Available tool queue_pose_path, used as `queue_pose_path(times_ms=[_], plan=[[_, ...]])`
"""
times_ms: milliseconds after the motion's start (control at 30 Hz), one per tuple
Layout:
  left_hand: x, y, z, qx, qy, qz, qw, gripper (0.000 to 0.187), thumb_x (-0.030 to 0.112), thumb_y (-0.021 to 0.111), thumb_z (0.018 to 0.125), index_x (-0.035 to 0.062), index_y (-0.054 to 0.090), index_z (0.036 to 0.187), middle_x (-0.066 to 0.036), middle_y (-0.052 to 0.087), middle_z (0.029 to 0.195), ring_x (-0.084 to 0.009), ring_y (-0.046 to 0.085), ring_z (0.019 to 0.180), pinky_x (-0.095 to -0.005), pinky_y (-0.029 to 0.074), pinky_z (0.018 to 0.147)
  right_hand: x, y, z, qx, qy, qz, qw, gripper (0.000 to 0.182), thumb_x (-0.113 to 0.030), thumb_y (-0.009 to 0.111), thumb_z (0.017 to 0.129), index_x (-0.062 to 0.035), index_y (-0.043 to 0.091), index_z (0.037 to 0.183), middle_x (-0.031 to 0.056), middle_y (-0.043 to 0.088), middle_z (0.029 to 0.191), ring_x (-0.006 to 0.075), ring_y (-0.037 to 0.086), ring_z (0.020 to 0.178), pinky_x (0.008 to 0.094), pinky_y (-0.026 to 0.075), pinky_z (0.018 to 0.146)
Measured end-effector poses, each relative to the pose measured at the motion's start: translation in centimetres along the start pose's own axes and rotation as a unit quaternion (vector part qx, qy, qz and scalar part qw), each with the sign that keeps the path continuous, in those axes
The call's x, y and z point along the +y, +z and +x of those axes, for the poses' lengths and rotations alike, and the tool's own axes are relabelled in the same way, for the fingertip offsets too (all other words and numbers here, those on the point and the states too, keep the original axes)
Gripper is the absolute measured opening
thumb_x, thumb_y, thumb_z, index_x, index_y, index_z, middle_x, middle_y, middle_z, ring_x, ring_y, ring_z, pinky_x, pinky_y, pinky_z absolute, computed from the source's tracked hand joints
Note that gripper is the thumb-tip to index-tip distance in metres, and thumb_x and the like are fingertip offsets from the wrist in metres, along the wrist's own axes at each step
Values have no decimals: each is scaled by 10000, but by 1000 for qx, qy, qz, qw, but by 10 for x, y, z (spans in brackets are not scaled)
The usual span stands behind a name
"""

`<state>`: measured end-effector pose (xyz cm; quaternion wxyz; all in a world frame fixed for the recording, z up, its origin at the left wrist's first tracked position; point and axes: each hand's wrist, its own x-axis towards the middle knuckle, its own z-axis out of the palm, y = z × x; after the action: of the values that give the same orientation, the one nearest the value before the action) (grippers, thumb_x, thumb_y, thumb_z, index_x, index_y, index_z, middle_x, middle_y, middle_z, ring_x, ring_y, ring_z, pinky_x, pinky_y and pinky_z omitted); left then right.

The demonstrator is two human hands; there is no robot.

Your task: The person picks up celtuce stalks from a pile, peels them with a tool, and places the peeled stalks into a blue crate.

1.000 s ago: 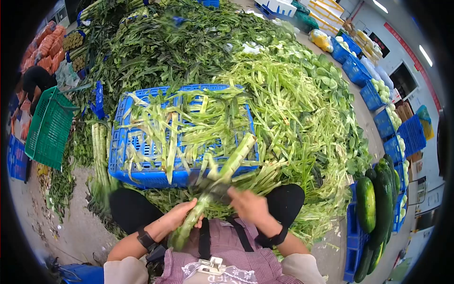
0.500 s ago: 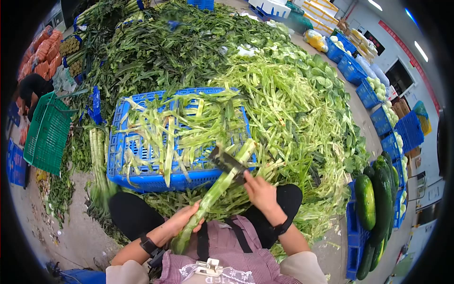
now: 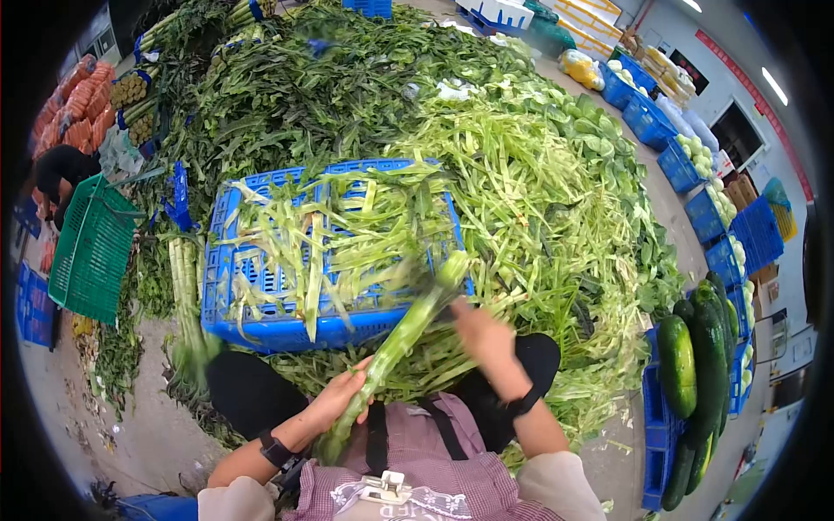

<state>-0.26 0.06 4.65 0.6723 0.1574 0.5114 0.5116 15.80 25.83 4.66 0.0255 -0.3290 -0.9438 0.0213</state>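
The blue crate (image 3: 269, 335) served as reference; pale green strips (image 3: 373, 233) lay across its slatted face. The stalk (image 3: 401, 337) was found on the near side of the blue crate, between it and the person's lap. Its long axis ran aslant, from a low end at the lap, left of the middle of the blue crate, up and away to a tip that overlapped the near right corner of the blue crate in view. Whether the tip touched that corner could not be determined.

The left hand (image 3: 339, 396) was clamped around the lower part of the stalk. The right hand (image 3: 484, 334), blurred, was nearer the tip, just off the same corner, its fingers apparently wrapped on the handle of a dark blade (image 3: 444, 297). The two hands stood apart. The governing relation was judged to be the blade at the upper stalk, well beyond the left hand; blur prevented any finding on whether its edge bore on the surface.

Markings: pale lettering (image 3: 404, 514) at the person's chest, nearer than the blue crate, was cut off below and could not be read as a word. A red banner (image 3: 764, 106), far off to the right of the blue crate, bore nothing legible. No brand could be read.
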Motion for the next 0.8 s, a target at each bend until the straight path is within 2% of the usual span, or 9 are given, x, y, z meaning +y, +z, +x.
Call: queue_pose_path(times_ms=[67, 133, 167, 300, 400, 467, 533, 600, 800], plan=[[-2, -1, -5, 2, 8, -9, 1000, 688, 494, 382, 969, 142, 115, 1497, -73, 528, 825, -161, 536, 533, -273, 461, 517, 72, 27, 23, 149, 110, 92, 978, 364, -244, 624, 840, -153, 604, 1192, 163, 629, 767, 341, 624, 651, 432, 494, 549], [-4, 0, -7, -40, -1, -48, 998, 678, 497, 378, 969, 138, 137, 1492, -72, 529, 823, -159, 535, 528, -270, 458, 513, 91, 17, 22, 149, 199, 120, 961, 314, -230, 599, 864, -114, 632, 1155, 165, 666, 821, 346, 638, 706, 409, 507, 598], [-8, -2, -4, -27, -18, -67, 997, 580, 493, 369, 974, 112, 323, 1409, -65, 532, 802, -170, 551, 561, -280, 463, 525, 78, 13, 14, 198, 160, 129, 959, 306, -235, 588, 876, -91, 638, 1141, 165, 663, 827, 339, 642, 720, 393, 510, 610], [-9, -8, 9, -16, -100, -129, 986, 449, 487, 342, 985, 82, 524, 1051, -61, 551, 753, -191, 569, 608, -296, 471, 567, -9, -11, -35, 144, -102, 167, 970, 375, -226, 651, 804, -188, 597, 1172, 84, 566, 703, 270, 588, 566, 367, 482, 494], [-13, -12, 10, -63, -119, -174, 976, 452, 481, 329, 991, 80, 514, 1089, -61, 551, 755, -184, 552, 598, -300, 444, 543, -32, -15, -47, 106, -260, 160, 946, 379, -235, 649, 792, -203, 603, 1167, 74, 535, 656, 235, 572, 530, 345, 459, 453], [-16, -8, 6, -46, -129, -158, 978, 442, 473, 325, 996, 79, 486, 1115, -60, 548, 755, -175, 536, 587, -295, 419, 521, -1, -9, -8, 29, -87, -9, 996, 362, -229, 643, 797, -187, 612, 1155, 93, 554, 652, 265, 588, 553, 370, 469, 482], [-13, -4, 6, -52, -99, -112, 987, 474, 465, 324, 998, 94, 409, 1280, -68, 544, 776, -179, 536, 588, -291, 426, 524, 69, 12, 17, 184, 56, 88, 977, 327, -221, 621, 822, -166, 618, 1144, 122, 607, 704, 309, 607, 601, 401, 483, 522], [-8, 5, 0, -39, -64, -105, 992, 486, 454, 324, 1001, 111, 352, 1344, -73, 543, 790, -179, 535, 585, -287, 428, 524, 94, 7, 24, 197, 153, 102, 963, 298, -223, 609, 841, -151, 627, 1130, 141, 644, 787, 341, 613, 634, 419, 491, 545], [-3, -6, 13, -42, -82, -131, 987, 415, 427, 327, 1004, 108, 420, 1251, -86, 529, 802, -189, 524, 586, -283, 434, 525, -8, -13, -40, 108, -162, 126, 973, 417, -256, 675, 770, -189, 610, 1176, 63, 544, 670, 223, 564, 535, 348, 471, 461]])
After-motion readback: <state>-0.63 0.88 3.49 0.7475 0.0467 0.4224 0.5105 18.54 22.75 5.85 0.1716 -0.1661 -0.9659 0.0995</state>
